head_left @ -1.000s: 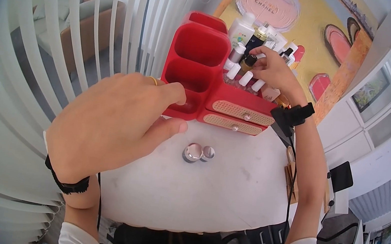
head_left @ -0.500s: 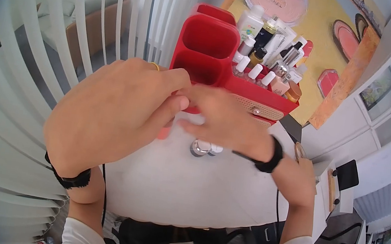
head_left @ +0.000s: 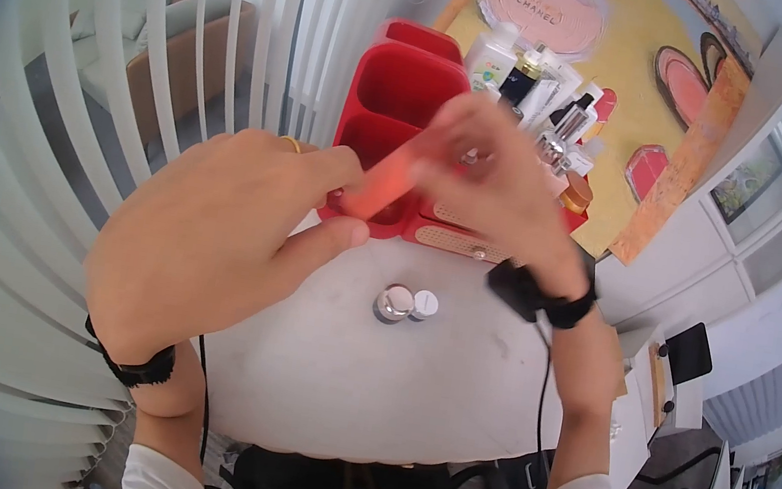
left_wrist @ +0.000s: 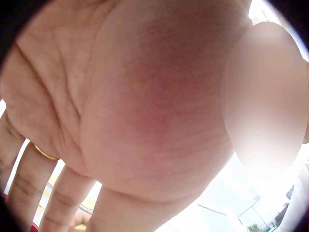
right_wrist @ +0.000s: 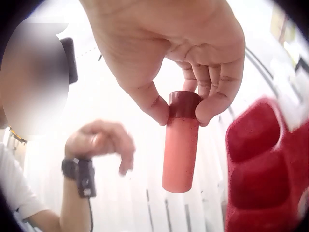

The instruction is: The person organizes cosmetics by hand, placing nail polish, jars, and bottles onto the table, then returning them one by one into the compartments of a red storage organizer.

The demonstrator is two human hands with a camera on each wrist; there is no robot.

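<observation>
My right hand (head_left: 516,187) pinches a small coral bottle (right_wrist: 181,154) by its dark red cap (right_wrist: 184,104), thumb on one side and fingers on the other. In the head view the bottle (head_left: 385,185) is blurred and tilted, in front of the red organizer (head_left: 359,88). Its open compartments (right_wrist: 256,130) appear to the right of the bottle in the right wrist view. My left hand (head_left: 220,239) hovers at the organizer's lower left, fingers loosely bent forward, with nothing seen in its grasp. A gold ring (left_wrist: 46,152) is on one of its fingers.
Two small silver-lidded jars, a larger one (head_left: 394,303) and a smaller one (head_left: 425,304), stand on the white table (head_left: 370,383). Several cosmetic bottles (head_left: 522,77) fill the organizer's right part, above its woven-front drawers (head_left: 452,241). Vertical blinds (head_left: 176,61) hang on the left.
My right hand went from the organizer's bottles to beside my left hand, where the coral bottle came into view. Now it has moved up toward the organizer with that bottle. The left hand stayed nearly still.
</observation>
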